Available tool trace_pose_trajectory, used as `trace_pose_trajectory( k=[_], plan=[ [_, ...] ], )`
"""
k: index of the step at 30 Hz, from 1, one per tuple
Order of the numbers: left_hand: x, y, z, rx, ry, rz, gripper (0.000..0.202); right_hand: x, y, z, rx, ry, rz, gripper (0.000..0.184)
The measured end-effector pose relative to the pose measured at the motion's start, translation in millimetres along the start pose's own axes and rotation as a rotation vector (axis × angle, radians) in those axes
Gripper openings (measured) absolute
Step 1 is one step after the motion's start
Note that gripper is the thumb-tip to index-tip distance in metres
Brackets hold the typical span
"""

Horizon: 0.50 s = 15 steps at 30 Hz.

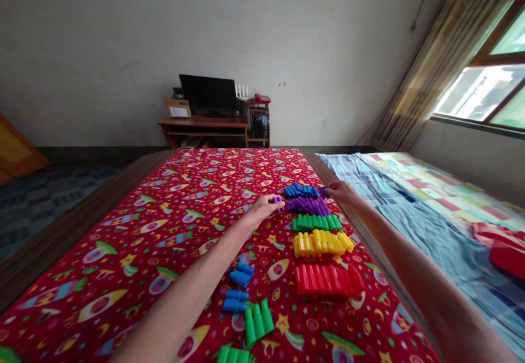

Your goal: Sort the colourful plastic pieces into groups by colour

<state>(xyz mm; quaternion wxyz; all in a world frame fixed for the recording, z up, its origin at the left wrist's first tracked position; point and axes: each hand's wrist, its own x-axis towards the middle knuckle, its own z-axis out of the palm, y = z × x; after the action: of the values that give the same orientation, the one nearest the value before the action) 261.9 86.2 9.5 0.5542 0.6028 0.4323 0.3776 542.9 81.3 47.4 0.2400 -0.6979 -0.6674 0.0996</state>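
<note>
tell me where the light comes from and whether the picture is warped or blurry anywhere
Head view: daylight from the window on the right, panes blown out; faint shadows on the red cloth; the wide lens tilts the window wall and stretches both forearms at the bottom edge; the purple row between the left hand and right hand is sharp.

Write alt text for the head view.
Two bare hands work at colour-sorted rows of pieces on a red rocket-print cloth. The left hand pinches a purple piece beside the purple row; the right hand is at the right end of the blue row. A green row, yellow row and red row lie nearer, with loose blue pieces and green pieces closest.
</note>
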Motion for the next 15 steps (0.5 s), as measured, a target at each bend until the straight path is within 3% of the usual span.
trace_pose_trajectory(
  k=[3, 7, 10, 15],
  plan=[
    [-7.8, 2.1, 8.4, -0.073, -0.016, 0.004, 0.028, -10.0, -27.2, 0.4, 0.244, 0.09, -0.082, 0.028],
    [-18.0, 4.4, 17.0, -0.084, -0.056, 0.031, 0.032, -32.1, -77.7, 16.1, 0.234, -0.079, -0.237, 0.026],
    [-18.0, 1.7, 12.5, -0.006, -0.049, 0.052, 0.035, -39.5, -102.1, 27.8, 0.17, -0.152, -0.22, 0.024],
    [-1.1, -5.1, -3.7, 0.243, 0.037, 0.094, 0.027, -31.7, -112.2, 35.0, 0.057, -0.275, -0.136, 0.029]
  ],
)
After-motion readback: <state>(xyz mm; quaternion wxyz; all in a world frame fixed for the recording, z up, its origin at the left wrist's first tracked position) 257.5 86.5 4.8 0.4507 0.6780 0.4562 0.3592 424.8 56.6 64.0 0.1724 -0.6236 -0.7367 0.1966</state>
